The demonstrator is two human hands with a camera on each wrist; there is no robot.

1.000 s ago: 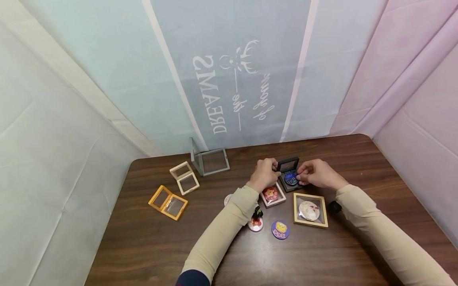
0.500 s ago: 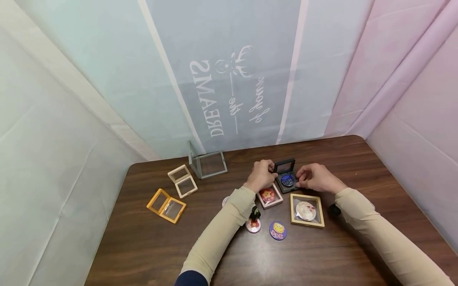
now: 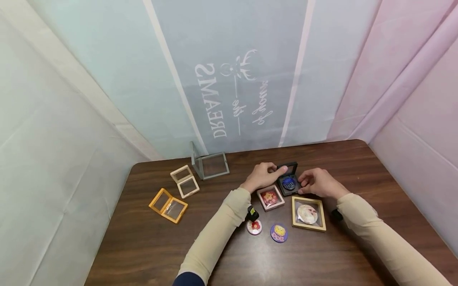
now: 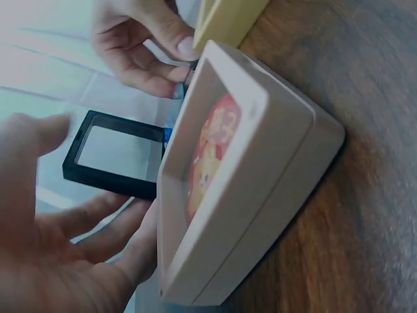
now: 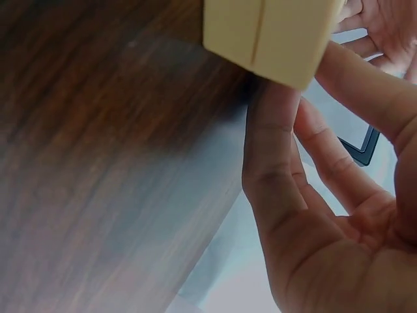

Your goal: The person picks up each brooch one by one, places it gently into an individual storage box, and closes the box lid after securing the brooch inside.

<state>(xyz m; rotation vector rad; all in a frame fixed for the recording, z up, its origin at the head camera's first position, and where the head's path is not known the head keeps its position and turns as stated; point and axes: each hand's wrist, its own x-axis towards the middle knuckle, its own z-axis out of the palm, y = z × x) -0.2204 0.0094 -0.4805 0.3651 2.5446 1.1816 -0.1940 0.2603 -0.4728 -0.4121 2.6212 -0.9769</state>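
A small black hinged display case (image 3: 286,193) stands with its lid raised, and a round blue badge (image 3: 289,183) lies inside its base. My left hand (image 3: 262,175) is at the left of the lid. In the left wrist view its thumb stands away from the black lid (image 4: 77,171), while the other fingers touch the lid from behind. My right hand (image 3: 319,182) holds the right edge of the base, thumb toward the front corner and curled fingers along the side. The pink case's wall (image 4: 260,176) hides most of the base in the left wrist view.
Near the hands lie the pink case (image 3: 264,206) with a red badge and a yellow-framed case (image 3: 308,227) with a pale badge. Two loose badges, one red-flowered (image 3: 254,227) and one purple (image 3: 279,232), lie in front. Orange (image 3: 174,218), cream (image 3: 189,194) and grey (image 3: 216,176) cases stand open leftward.
My left thumb has lifted off the lid and now stands apart from it. My right hand has shifted slightly toward the front corner of the base. The blue badge stays inside.
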